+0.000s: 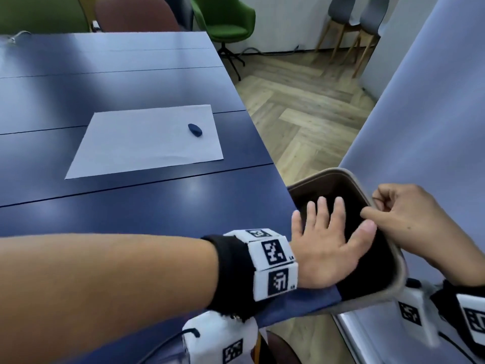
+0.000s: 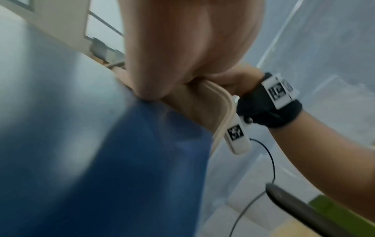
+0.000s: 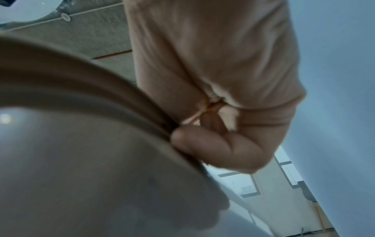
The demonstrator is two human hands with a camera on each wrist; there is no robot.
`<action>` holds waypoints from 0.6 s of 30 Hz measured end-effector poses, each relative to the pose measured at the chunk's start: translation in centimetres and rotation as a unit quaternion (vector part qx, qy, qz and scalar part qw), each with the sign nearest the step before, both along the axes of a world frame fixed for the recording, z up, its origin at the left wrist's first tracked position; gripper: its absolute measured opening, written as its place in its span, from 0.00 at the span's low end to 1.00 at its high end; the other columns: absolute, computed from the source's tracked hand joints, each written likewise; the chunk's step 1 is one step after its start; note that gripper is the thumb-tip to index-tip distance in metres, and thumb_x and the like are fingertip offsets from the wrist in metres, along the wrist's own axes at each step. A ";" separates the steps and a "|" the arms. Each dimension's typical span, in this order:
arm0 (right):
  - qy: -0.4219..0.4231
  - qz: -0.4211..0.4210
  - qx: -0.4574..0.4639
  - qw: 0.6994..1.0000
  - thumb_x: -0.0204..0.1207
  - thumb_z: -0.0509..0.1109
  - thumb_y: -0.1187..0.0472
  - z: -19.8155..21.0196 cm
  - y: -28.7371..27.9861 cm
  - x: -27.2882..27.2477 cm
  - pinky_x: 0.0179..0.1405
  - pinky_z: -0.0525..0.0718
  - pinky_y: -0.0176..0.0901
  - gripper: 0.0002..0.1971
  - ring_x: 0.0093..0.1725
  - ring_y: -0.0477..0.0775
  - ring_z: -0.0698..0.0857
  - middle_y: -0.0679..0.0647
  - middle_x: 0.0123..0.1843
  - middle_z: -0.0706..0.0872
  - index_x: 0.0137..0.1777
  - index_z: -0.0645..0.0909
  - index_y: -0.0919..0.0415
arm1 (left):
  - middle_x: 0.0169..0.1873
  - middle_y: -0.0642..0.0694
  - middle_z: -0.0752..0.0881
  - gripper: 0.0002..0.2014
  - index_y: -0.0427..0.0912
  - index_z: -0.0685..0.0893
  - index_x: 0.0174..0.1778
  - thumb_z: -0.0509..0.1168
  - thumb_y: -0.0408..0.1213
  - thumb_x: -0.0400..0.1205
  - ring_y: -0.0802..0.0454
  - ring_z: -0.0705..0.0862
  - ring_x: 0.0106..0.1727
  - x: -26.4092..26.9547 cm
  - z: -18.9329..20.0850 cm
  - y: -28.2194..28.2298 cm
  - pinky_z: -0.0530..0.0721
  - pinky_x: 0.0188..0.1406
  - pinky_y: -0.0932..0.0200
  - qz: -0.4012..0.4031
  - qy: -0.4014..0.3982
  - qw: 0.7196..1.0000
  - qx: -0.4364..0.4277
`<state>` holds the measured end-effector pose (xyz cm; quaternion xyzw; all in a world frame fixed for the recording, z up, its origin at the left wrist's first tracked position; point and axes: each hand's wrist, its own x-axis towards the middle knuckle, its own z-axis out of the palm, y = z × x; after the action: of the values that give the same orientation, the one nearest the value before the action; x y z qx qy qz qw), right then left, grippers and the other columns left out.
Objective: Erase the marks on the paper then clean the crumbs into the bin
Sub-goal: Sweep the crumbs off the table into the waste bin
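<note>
A white sheet of paper (image 1: 147, 140) lies on the blue table (image 1: 131, 206), and a dark blue eraser (image 1: 195, 130) rests near its right side. No marks or crumbs show on the sheet. A beige bin (image 1: 328, 171) with a dark inside is held against the table's right edge. My left hand (image 1: 322, 237) is flat with fingers spread, its heel at the table edge and its fingers over the bin's mouth. My right hand (image 1: 409, 219) grips the bin's right rim, thumb inside. In the wrist views the bin rim (image 2: 221, 112) and the gripping right hand (image 3: 213, 80) show close up.
Green and brown chairs (image 1: 225, 19) stand past the table's far side. Wooden floor (image 1: 301, 114) lies to the right of the table, and a pale partition (image 1: 433, 101) rises close behind the bin. A cable (image 2: 270, 160) hangs below my right wrist.
</note>
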<state>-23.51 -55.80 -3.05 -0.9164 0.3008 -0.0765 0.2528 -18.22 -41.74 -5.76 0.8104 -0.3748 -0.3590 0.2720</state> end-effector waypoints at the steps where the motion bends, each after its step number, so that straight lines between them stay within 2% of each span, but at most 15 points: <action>1: 0.001 0.002 0.003 1.000 0.64 0.74 0.64 0.0 0.0 0.1 0.26 0.66 0.44 0.17 0.24 0.53 0.65 0.52 0.20 0.68 0.24 0.67 0.60 | 0.85 0.47 0.32 0.38 0.49 0.35 0.85 0.37 0.66 0.85 0.53 0.26 0.82 0.9 0.6 0.2 0.26 0.79 0.50 0.020 0.027 0.999 -0.035; 3: 0.005 0.004 0.005 1.000 0.66 0.74 0.65 -0.1 -0.3 0.1 0.27 0.66 0.45 0.17 0.24 0.54 0.66 0.53 0.21 0.68 0.25 0.67 0.60 | 0.85 0.47 0.32 0.35 0.46 0.35 0.86 0.40 0.59 0.89 0.53 0.28 0.83 2.9 1.1 2.0 0.30 0.81 0.50 0.091 0.008 0.995 -0.045; 6: 0.011 0.003 0.016 1.000 0.67 0.74 0.64 -0.6 -0.7 -0.2 0.27 0.66 0.44 0.18 0.24 0.54 0.65 0.52 0.21 0.68 0.25 0.66 0.60 | 0.83 0.45 0.28 0.39 0.41 0.32 0.84 0.41 0.61 0.87 0.50 0.26 0.82 6.3 1.0 6.0 0.31 0.81 0.44 0.187 -0.099 0.973 0.098; 9: 0.022 0.000 0.022 1.000 0.68 0.74 0.62 -1.3 -1.2 -0.5 0.28 0.68 0.44 0.18 0.24 0.53 0.67 0.53 0.21 0.69 0.26 0.67 0.59 | 0.83 0.42 0.28 0.42 0.38 0.33 0.85 0.40 0.65 0.85 0.47 0.27 0.83 7.4 0.4 8.2 0.31 0.81 0.39 0.215 -0.110 0.950 0.198; 11: 0.025 -0.002 0.036 0.999 0.69 0.74 0.61 -1.9 -1.5 -0.4 0.29 0.71 0.44 0.18 0.23 0.53 0.70 0.53 0.21 0.71 0.25 0.67 0.59 | 0.82 0.40 0.27 0.42 0.40 0.33 0.85 0.38 0.65 0.85 0.46 0.24 0.82 5.8 0.0 7.0 0.26 0.77 0.38 0.164 -0.121 0.956 0.209; 14: 0.026 -0.004 0.055 0.998 0.69 0.75 0.60 -2.3 -1.7 0.1 0.31 0.78 0.45 0.18 0.23 0.54 0.74 0.53 0.21 0.74 0.26 0.69 0.59 | 0.82 0.43 0.27 0.39 0.43 0.34 0.85 0.37 0.64 0.86 0.47 0.22 0.80 2.0 -0.3 2.7 0.21 0.75 0.41 0.016 -0.116 0.982 0.145; 16: 0.024 -0.009 0.065 0.998 0.69 0.74 0.61 -2.6 -1.9 0.3 0.31 0.81 0.47 0.16 0.23 0.55 0.77 0.55 0.22 0.76 0.27 0.70 0.60 | 0.86 0.45 0.38 0.36 0.43 0.44 0.87 0.37 0.61 0.87 0.49 0.30 0.84 1.0 0.8 0.2 0.26 0.79 0.42 -0.044 -0.058 0.992 0.099; 18: 0.023 -0.020 0.094 0.995 0.70 0.72 0.62 -3.3 -2.7 0.4 0.27 0.83 0.47 0.13 0.22 0.55 0.79 0.57 0.24 0.77 0.30 0.72 0.62 | 0.86 0.43 0.55 0.32 0.44 0.59 0.85 0.39 0.58 0.89 0.46 0.47 0.86 2.1 2.8 -0.5 0.42 0.82 0.44 -0.034 -0.011 0.998 0.046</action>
<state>-23.08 -58.46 -6.38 -0.8839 0.3304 -0.0314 0.3295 -16.12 -42.23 -2.98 0.8127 -0.3879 -0.3759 0.2185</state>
